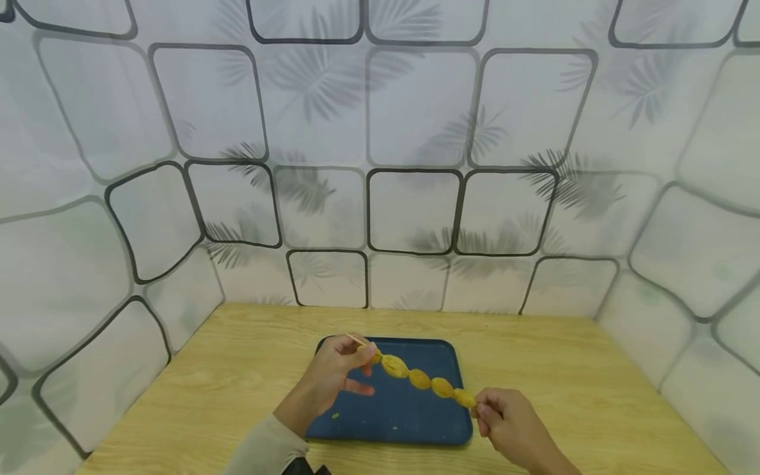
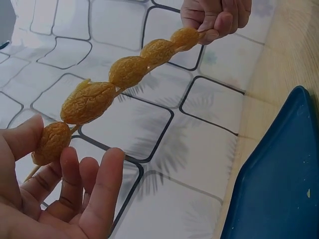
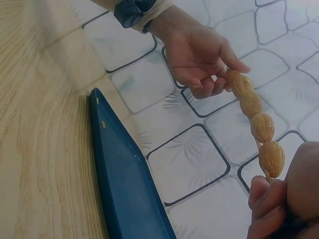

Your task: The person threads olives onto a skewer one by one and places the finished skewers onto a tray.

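Note:
A skewer of several golden-brown, wrinkled oval food pieces (image 1: pixel 419 379) on a thin wooden stick spans both hands above the blue tray (image 1: pixel 392 419). My left hand (image 1: pixel 332 373) pinches the end piece (image 2: pixel 52 143) between thumb and fingertips, its other fingers spread apart. The stick's tip (image 1: pixel 355 338) pokes out past that hand. At the lower, opposite end, my right hand (image 1: pixel 513 422) pinches the stick just beyond the last piece (image 3: pixel 272 158). In the head view the skewer slopes down from left to right.
The tray lies on a light wood-grain table (image 1: pixel 546 356), with small yellowish crumbs (image 1: pixel 335 415) on it. Around the table's back and sides hangs a pale covering (image 1: pixel 415 211) patterned with rounded squares and leaves. A dark band (image 3: pixel 130 12) is on the left wrist.

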The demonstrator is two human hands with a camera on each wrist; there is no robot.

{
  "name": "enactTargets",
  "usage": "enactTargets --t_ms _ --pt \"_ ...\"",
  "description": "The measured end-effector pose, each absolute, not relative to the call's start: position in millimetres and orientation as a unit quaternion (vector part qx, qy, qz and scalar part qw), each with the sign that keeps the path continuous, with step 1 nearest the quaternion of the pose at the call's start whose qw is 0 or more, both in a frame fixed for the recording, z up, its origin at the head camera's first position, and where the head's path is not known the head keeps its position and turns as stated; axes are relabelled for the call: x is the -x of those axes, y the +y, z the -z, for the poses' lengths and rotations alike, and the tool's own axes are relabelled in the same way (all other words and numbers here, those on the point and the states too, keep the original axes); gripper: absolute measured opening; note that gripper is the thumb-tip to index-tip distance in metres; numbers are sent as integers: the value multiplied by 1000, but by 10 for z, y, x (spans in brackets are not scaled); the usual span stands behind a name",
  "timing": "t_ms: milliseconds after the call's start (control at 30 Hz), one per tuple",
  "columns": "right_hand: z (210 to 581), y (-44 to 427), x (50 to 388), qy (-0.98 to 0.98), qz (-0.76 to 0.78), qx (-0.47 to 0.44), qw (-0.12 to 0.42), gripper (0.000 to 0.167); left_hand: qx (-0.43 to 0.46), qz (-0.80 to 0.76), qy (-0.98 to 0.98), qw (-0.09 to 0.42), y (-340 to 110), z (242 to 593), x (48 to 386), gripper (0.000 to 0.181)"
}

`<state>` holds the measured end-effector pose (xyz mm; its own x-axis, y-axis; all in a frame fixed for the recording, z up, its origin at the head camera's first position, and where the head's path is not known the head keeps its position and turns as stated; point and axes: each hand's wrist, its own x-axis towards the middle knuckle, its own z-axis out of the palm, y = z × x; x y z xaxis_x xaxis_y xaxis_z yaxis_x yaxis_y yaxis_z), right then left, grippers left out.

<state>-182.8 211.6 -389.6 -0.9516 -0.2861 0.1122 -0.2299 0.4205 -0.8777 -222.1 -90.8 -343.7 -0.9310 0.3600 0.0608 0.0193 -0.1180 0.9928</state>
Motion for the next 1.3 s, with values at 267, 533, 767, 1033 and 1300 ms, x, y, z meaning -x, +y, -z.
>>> enactTargets --t_ms 267,533,767,1033,1300 --pt "3800 2190 1956 834 511 201 53 21 -112 -711 688 92 -885 3450 2269 30" --pt "3776 2262 2100 840 487 228 71 14 -88 -703 703 65 -919 3557 2314 35" --pt "3725 2239 2115 842 485 223 78 14 -119 -733 664 87 -982 3612 2342 35" --pt "3731 2207 2130 859 465 209 51 13 -137 -749 644 73 -999 3652 2357 39" --pt "3786 2207 2223 890 375 259 -3 7 -104 -743 659 64 -1006 3675 2379 36"
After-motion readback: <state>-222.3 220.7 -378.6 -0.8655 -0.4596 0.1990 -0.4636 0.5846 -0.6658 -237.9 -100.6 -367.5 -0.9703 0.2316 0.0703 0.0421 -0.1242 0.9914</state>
